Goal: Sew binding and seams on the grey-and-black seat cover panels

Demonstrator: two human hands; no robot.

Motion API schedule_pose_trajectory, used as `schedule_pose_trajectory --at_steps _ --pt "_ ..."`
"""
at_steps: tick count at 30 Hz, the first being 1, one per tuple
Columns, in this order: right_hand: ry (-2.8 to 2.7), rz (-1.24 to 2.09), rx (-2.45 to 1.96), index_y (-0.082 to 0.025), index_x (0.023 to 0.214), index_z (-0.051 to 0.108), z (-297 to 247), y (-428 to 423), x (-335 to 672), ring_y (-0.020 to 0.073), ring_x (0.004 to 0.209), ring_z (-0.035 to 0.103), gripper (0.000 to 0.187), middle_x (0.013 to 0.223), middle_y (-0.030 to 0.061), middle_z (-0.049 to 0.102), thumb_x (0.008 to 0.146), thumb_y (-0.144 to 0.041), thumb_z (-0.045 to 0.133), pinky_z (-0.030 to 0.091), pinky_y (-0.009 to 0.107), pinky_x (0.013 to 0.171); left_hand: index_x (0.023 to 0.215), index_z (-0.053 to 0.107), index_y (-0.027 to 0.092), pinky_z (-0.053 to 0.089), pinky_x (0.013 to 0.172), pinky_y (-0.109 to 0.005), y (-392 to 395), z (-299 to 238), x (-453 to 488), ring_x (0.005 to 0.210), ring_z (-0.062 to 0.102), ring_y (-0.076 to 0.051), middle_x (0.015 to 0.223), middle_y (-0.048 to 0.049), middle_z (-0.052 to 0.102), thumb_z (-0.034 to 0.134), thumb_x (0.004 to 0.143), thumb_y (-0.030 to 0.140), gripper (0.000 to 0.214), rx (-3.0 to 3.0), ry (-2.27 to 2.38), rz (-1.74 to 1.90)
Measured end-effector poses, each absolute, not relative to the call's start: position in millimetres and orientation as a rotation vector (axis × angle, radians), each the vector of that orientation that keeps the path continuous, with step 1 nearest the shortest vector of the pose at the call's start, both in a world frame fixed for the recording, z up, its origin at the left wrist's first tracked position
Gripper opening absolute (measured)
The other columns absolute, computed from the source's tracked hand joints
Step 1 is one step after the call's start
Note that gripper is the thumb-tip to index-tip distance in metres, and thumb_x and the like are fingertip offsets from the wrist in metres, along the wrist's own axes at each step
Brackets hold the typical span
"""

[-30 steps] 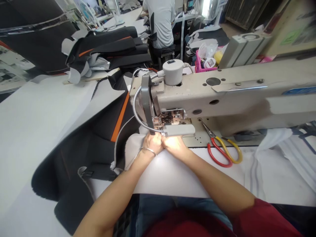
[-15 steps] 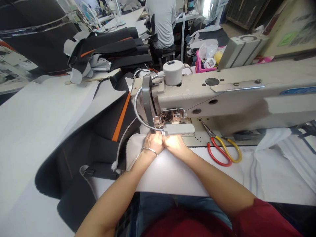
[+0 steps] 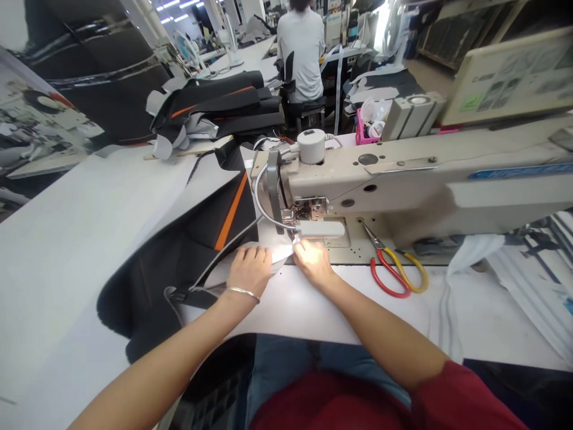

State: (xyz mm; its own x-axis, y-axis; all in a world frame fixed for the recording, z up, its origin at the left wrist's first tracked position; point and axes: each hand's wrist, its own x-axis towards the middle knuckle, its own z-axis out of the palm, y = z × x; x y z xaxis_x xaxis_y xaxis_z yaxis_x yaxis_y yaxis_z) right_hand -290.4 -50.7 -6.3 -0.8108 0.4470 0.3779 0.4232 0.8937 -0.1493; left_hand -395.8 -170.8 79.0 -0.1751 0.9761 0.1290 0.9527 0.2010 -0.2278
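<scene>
My left hand point(image 3: 250, 272), a bangle at its wrist, is closed over the pale folded edge of a black fabric piece point(image 3: 188, 221) with an orange stripe. Close to the needle area of a sewing machine point(image 3: 358, 167), my right hand point(image 3: 313, 261) pinches the end of that same edge under a bright lamp point(image 3: 320, 229). The needle itself is hidden behind the lamp. Scissors point(image 3: 396, 263) with one red and one yellow handle lie on the machine bed, right of my right hand.
A stack of black and grey fabric pieces point(image 3: 224, 101) lies behind the machine. White strips point(image 3: 465, 263) rest on the right of the table point(image 3: 107, 197). Beyond, a pink basket point(image 3: 367, 134) holds small items, and a person point(image 3: 301, 54) sits facing away.
My left hand has moved left, away from my right hand, along the fabric edge. The pale edge now stretches between the two hands. The camera view has tilted up slightly.
</scene>
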Motion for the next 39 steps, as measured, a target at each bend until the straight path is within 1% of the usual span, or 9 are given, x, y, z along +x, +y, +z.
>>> schedule_pose_trajectory --at_steps 3,7,10,14,18,21,26,32,39 --pt "-2.660 0.055 -0.635 -0.014 0.075 0.054 -3 -55 -290 0.0156 0.073 0.044 0.015 0.082 0.0082 0.055 0.081 -0.018 0.041 0.024 0.027 0.059 0.065 0.058 0.015 0.041 0.058 -0.031 -173 77 -384 0.055 0.055 -0.018 0.057 -0.0060 0.057 0.035 0.078 0.008 0.027 -2.041 -2.231 0.269" --pt "-2.783 0.012 -0.452 -0.012 0.073 0.057 -2 -61 -284 0.0177 0.076 0.044 0.016 0.086 0.0106 0.056 0.078 -0.012 0.042 0.029 0.029 0.062 0.065 0.057 0.013 0.040 0.052 -0.030 -174 52 -339 0.055 0.056 -0.020 0.057 -0.0074 0.058 0.034 0.074 0.001 0.028 -2.156 -2.187 0.283" --pt "-2.841 -0.016 -0.343 -0.012 0.075 0.059 -4 -64 -278 0.0186 0.076 0.045 0.017 0.084 0.0112 0.057 0.076 -0.010 0.042 0.031 0.030 0.061 0.071 0.058 0.011 0.042 0.052 -0.030 -185 34 -319 0.058 0.058 -0.022 0.063 -0.0100 0.060 0.032 0.070 0.000 0.028 -2.021 -2.336 0.179" --pt "-2.853 -0.098 -0.269 -0.007 0.086 0.060 -4 -67 -273 0.0204 0.076 0.047 0.021 0.090 0.0164 0.058 0.075 -0.008 0.042 0.033 0.032 0.061 0.084 0.058 0.014 0.045 0.057 -0.028 -205 43 -347 0.067 0.059 -0.021 0.074 -0.0078 0.063 0.042 0.071 0.017 0.021 -2.092 -2.666 -0.116" --pt "-2.857 -0.199 -0.184 -0.003 0.097 0.058 -2 -69 -271 0.0203 0.076 0.050 0.029 0.102 0.0218 0.055 0.074 -0.005 0.042 0.035 0.032 0.060 0.102 0.051 0.015 0.044 0.054 -0.022 -195 79 -400 0.057 0.059 -0.013 0.070 -0.0022 0.064 0.030 0.081 0.028 0.032 -2.152 -3.186 -0.394" --pt "-2.889 -0.197 -0.152 -0.001 0.098 0.058 -2 -69 -270 0.0177 0.066 0.051 0.031 0.105 0.0239 0.054 0.071 -0.003 0.041 0.036 0.031 0.055 0.105 0.049 0.014 0.045 0.070 -0.027 -169 90 -415 0.073 0.059 -0.015 0.082 -0.0056 0.063 0.033 0.081 0.028 0.032 -2.103 -2.881 -0.379" --pt "-2.872 -0.158 -0.117 0.000 0.095 0.058 -9 -65 -272 0.0170 0.060 0.051 0.031 0.105 0.0270 0.053 0.070 -0.003 0.040 0.036 0.031 0.050 0.103 0.053 0.012 0.028 0.095 -0.037 -135 57 -403 0.104 0.045 -0.020 0.108 -0.0106 0.054 0.034 0.079 0.016 0.030 -2.384 -1.988 -0.045" --pt "-2.791 -0.133 -0.118 -0.001 0.099 0.057 -18 -66 -273 0.0156 0.061 0.051 0.032 0.112 0.0275 0.050 0.073 -0.004 0.039 0.037 0.032 0.051 0.113 0.049 0.016 0.032 0.087 -0.038 -137 28 -406 0.097 0.043 -0.022 0.105 -0.0086 0.054 0.038 0.078 0.023 0.036 -2.223 -2.029 0.006" --pt "-2.764 -0.243 -0.141 -0.001 0.097 0.059 -12 -66 -272 0.0151 0.058 0.051 0.033 0.105 0.0238 0.056 0.075 -0.005 0.034 0.037 0.030 0.050 0.109 0.051 0.016 0.030 0.086 -0.038 -138 22 -406 0.095 0.042 -0.022 0.101 -0.0068 0.057 0.040 0.077 0.022 0.035 -2.170 -2.072 -0.086"
